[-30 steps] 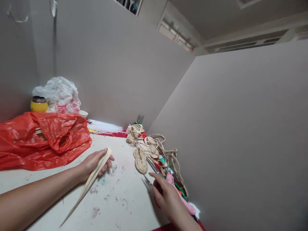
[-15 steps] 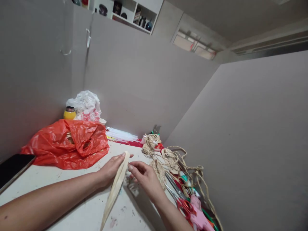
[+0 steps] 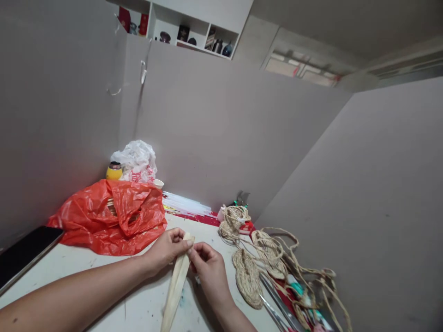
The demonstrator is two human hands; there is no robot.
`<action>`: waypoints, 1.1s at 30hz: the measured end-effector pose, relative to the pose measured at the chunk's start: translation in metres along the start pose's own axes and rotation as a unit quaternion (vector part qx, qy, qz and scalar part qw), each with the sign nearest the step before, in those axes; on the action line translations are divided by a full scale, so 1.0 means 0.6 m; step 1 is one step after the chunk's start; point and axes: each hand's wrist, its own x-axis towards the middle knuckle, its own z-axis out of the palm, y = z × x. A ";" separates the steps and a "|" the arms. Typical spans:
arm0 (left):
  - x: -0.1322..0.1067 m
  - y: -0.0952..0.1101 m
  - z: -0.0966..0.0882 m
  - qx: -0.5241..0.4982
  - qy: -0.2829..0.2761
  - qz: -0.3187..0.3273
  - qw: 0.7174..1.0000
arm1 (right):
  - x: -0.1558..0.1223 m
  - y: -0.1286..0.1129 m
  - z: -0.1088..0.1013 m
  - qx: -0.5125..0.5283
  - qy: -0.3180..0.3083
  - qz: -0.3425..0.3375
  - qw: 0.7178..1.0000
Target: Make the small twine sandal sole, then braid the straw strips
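Note:
A long, pale cream strip (image 3: 178, 281), which looks like dried corn husk, hangs down towards the near side with a lengthwise crease. My left hand (image 3: 169, 249) pinches its upper end, thumb on the front. Close against that end is my right hand (image 3: 209, 272), its thumb and forefinger pinched together at the strip's right edge. The fingertips hide part of the strip's top. To the right of my right hand lies a sole-shaped piece of woven straw cord (image 3: 247, 279).
A red plastic bag (image 3: 114, 216) and a phone (image 3: 27, 253) lie left on the white table (image 3: 114, 299). White sticks (image 3: 188, 205) run along the back. Coiled cords (image 3: 235, 221) and scissor blades (image 3: 272, 311) are on the right. Grey partitions (image 3: 207, 120) enclose the table.
My left thumb has come over the front of the strip's top end, and my right fingertips have moved up to it. The view has shifted, so the surroundings appear lower and further right.

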 end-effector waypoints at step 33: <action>0.004 0.018 0.001 -0.028 0.030 -0.109 0.993 | 0.000 -0.007 -0.006 -0.079 0.021 -0.051 0.995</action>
